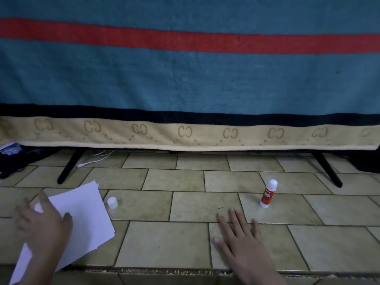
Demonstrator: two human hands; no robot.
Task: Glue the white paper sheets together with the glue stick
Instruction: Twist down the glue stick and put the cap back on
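1. Closest to the person, the right hand [243, 241] lies flat on the tiled floor [164, 243]. Its fingers are spread out and it holds nothing.

2. The left hand [41, 221] is on the other side. It rests on top of the white paper sheets [86, 214] with the fingers open and the thumb pressing down. It looks a bit blurry. It is not gripping the sheets, only touching the top one.

3. The sheets sit in a loose stack on the floor. Their edges do not line up, so you can see a few corners at the far end.

4. Just beside the stack's right edge stands a small white cap [112, 203]. I think it is the lid of the glue stick.

5. A little farther away, off to the right, the glue stick [268, 193] stands upright. It is red and white. It is near the right hand's fingertips but not touching them.

6. I think the step now is to get the paper ready. To do it well, slide just one sheet off the stack, slowly, so the rest stay put. Lay it flat in the middle of the floor, then reach for the glue with the free right hand.

7. Farthest back hangs a big blue blanket [185, 83] with a red stripe.
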